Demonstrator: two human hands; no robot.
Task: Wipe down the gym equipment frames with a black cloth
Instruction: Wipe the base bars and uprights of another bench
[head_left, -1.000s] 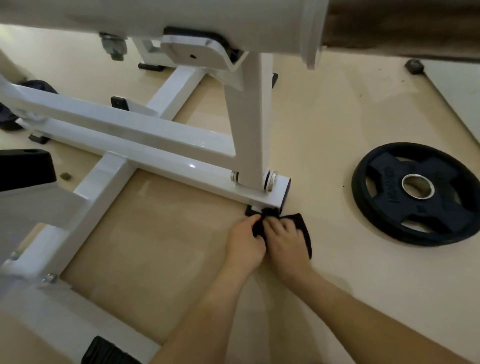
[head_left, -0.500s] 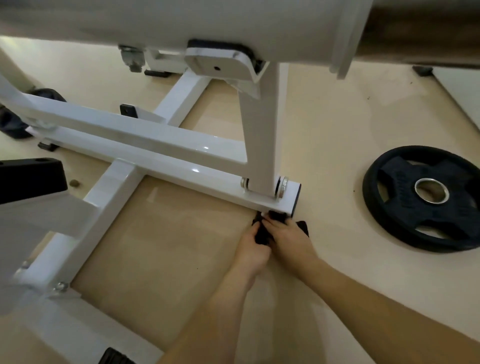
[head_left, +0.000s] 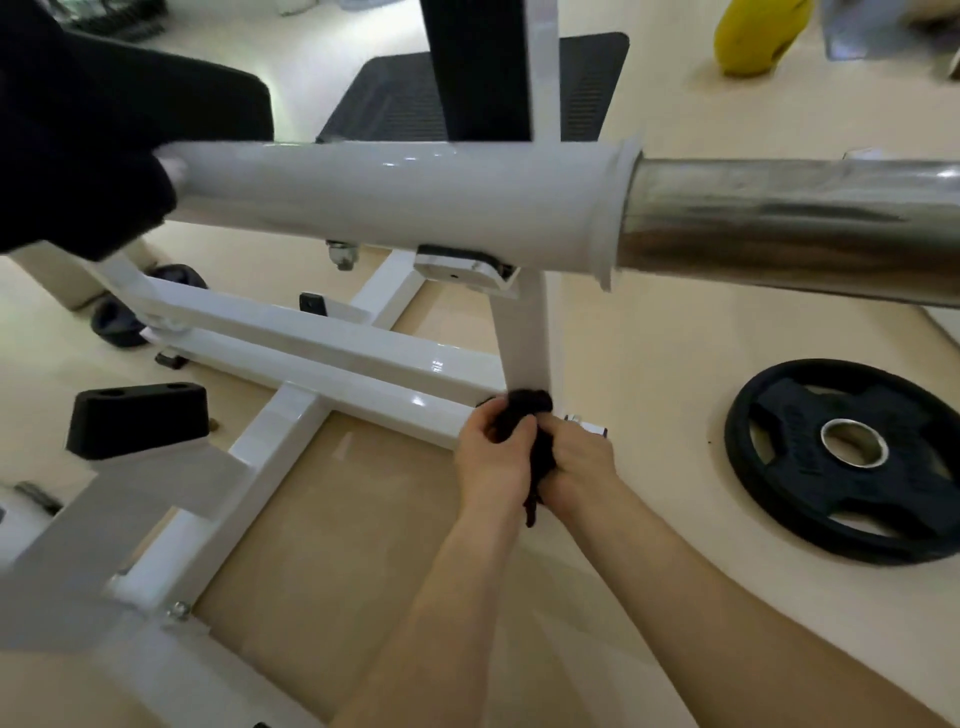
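A bunched black cloth (head_left: 525, 410) sits against the foot of the white upright post (head_left: 524, 343), where it meets the low white frame bar (head_left: 363, 384). My left hand (head_left: 491, 457) grips the cloth from the left. My right hand (head_left: 579, 460) grips it from the right, and a strip of cloth hangs down between the two hands. The end of the base bar is mostly hidden behind my hands.
A thick white tube with a chrome sleeve (head_left: 779, 223) crosses the view above my hands. A black weight plate (head_left: 852, 457) lies on the floor to the right. A black rubber block (head_left: 137, 421) sits at the left, and a black pad (head_left: 78, 119) fills the upper left.
Both hands have lifted the cloth from the floor beside the base bar's end up onto the foot of the upright post. The view has tilted up, showing the tube and chrome sleeve.
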